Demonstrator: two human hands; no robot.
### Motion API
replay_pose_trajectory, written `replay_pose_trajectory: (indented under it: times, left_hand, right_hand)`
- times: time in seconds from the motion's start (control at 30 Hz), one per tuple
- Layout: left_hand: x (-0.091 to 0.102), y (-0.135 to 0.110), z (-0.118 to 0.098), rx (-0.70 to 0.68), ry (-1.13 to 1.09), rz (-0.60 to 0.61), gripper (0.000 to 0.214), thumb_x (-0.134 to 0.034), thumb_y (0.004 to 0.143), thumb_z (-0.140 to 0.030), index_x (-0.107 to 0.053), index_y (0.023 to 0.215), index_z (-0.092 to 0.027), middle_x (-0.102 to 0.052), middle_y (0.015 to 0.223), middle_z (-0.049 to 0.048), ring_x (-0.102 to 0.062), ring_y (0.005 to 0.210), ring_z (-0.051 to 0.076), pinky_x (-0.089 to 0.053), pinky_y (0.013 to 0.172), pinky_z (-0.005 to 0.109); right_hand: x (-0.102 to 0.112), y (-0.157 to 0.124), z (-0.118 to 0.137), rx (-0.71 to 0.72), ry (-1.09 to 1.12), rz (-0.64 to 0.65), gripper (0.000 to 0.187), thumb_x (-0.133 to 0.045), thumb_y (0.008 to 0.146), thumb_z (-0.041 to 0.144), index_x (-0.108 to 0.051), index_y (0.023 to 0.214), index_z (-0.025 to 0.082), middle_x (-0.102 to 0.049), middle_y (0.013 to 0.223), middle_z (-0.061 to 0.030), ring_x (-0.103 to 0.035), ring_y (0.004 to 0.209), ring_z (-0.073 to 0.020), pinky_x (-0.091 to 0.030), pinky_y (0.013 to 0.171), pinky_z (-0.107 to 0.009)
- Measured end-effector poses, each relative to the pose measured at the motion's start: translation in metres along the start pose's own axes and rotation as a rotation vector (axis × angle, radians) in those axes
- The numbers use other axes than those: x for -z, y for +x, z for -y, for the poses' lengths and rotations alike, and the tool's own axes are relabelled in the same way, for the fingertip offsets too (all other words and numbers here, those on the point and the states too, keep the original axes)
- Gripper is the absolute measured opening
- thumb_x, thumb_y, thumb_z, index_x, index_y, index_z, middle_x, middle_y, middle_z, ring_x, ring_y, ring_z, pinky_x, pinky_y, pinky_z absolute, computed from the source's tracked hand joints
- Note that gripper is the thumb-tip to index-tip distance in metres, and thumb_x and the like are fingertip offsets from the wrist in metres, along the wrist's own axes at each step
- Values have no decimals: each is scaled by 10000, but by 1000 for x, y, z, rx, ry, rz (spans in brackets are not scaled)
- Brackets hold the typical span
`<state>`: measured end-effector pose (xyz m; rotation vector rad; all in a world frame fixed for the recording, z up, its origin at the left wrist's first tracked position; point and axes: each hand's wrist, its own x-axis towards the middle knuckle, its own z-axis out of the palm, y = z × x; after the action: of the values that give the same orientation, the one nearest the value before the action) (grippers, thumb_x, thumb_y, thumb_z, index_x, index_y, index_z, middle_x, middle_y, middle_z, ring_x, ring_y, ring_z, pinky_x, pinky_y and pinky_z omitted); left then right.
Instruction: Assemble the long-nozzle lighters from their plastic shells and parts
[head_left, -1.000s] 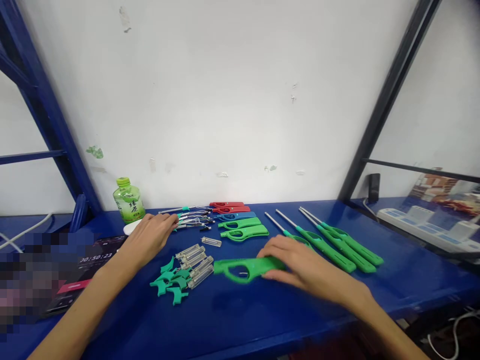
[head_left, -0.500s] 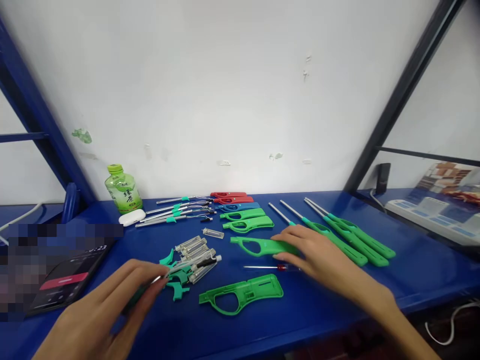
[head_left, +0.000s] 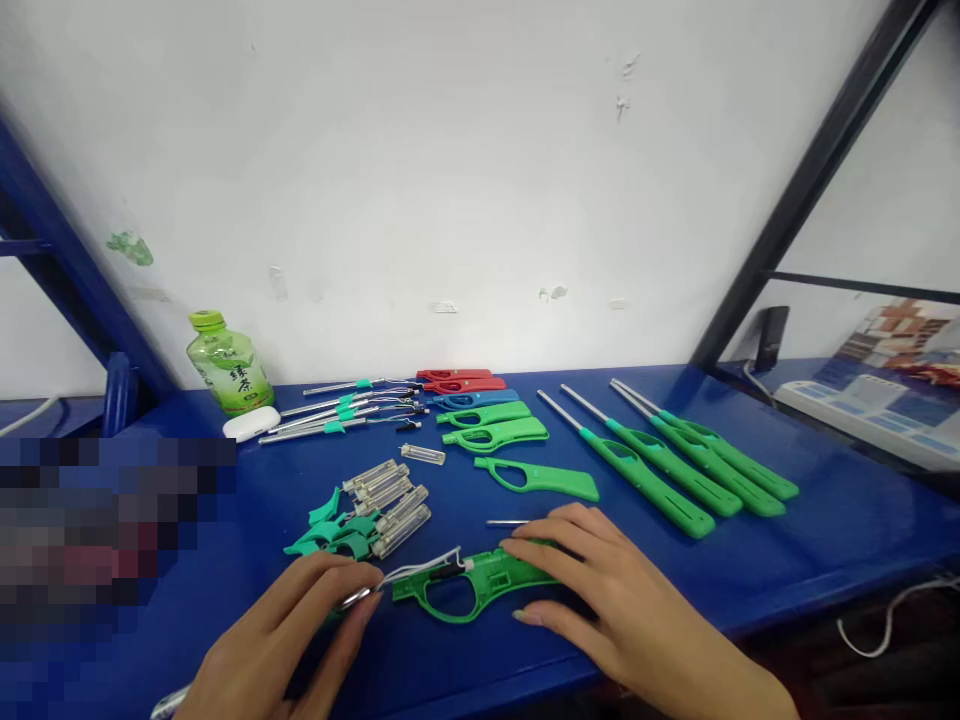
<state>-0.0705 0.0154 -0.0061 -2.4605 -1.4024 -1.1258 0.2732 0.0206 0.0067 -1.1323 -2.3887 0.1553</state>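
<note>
My left hand [head_left: 300, 630] pinches a metal lighter tube [head_left: 356, 598], whose white wires and black igniter [head_left: 448, 571] reach over an open green lighter handle half [head_left: 517, 571]. That half lies with its hollow side up. Around its wide end, my right hand [head_left: 592, 585] has its thumb at the near edge and fingers at the far edge. Part of a screwdriver shaft [head_left: 506, 522] shows beyond the right fingers. Another green handle half [head_left: 540, 478] rests farther back. Beside the left hand lie teal triggers [head_left: 326, 530] and several clear fuel tanks [head_left: 401, 520].
Several assembled green lighters [head_left: 667, 490] lie at right. Red handle halves [head_left: 457, 385], a blue one [head_left: 476, 400] and wired metal tubes [head_left: 330, 425] line the back. A green bottle [head_left: 232, 370] and a white case [head_left: 251, 424] stand at back left.
My right hand let go of the farther green handle half and moved nearer, onto the open half. My left hand brought the tube's wires and igniter rightward over that half.
</note>
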Motion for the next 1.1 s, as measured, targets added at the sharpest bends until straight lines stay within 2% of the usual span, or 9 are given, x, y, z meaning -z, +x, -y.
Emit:
replay_pose_trajectory:
  times: [0.2, 0.37, 0.53, 0.77, 1.0, 1.1]
  left_hand:
    - [0, 3, -7, -49, 0, -6, 275, -559, 1109, -562, -711, 1191, -348, -807, 1096, -74, -823, 957, 74, -575, 938, 70]
    - [0, 0, -10, -35, 6, -12, 270, -603, 1095, -535, -710, 1244, -336, -792, 1172, -64, -810, 1013, 57, -525, 1050, 74]
    - [0, 0, -14, -55, -23, 3, 245, -597, 1105, -505, -701, 1239, -327, -781, 1172, -65, -794, 1037, 41, -504, 1072, 64]
    - [1, 9, -20, -85, -71, -13, 199, -602, 1111, -453, -732, 1185, -321, -802, 1105, -63, -800, 988, 53, -562, 1018, 88]
    - [4, 22, -25, -103, -124, -29, 221, -628, 1091, -474, -796, 1074, -330, -831, 1006, -59, -826, 859, 93, -639, 845, 117]
    - [4, 18, -25, -81, -120, -33, 218, -615, 1098, -465, -792, 1089, -337, -824, 1030, -65, -821, 890, 72, -614, 892, 95]
  right_hand:
    - [-5, -4, 5, -25, 97, 0, 264, -639, 1121, 362, -655, 1385, 350, -755, 1325, -3, -644, 1247, -266, -534, 1113, -480]
    - [-4, -6, 6, -36, 135, -17, 268, -663, 1110, 370, -660, 1377, 363, -758, 1307, 4, -648, 1226, -260, -521, 1116, -464]
    - [-5, -7, 7, -42, 143, -41, 248, -663, 1110, 362, -667, 1357, 357, -763, 1303, 5, -648, 1220, -267, -521, 1112, -475]
    - [-6, -6, 6, -27, 147, -59, 286, -667, 1108, 360, -664, 1394, 349, -769, 1290, 3, -657, 1196, -256, -518, 1112, -470]
    - [-6, -6, 4, -36, 138, -48, 260, -693, 1093, 359, -680, 1352, 350, -774, 1294, 12, -658, 1203, -264, -527, 1107, -483]
    - [-5, -6, 4, -28, 133, -53, 261, -693, 1093, 349, -684, 1354, 342, -779, 1296, 5, -663, 1199, -265, -530, 1108, -474]
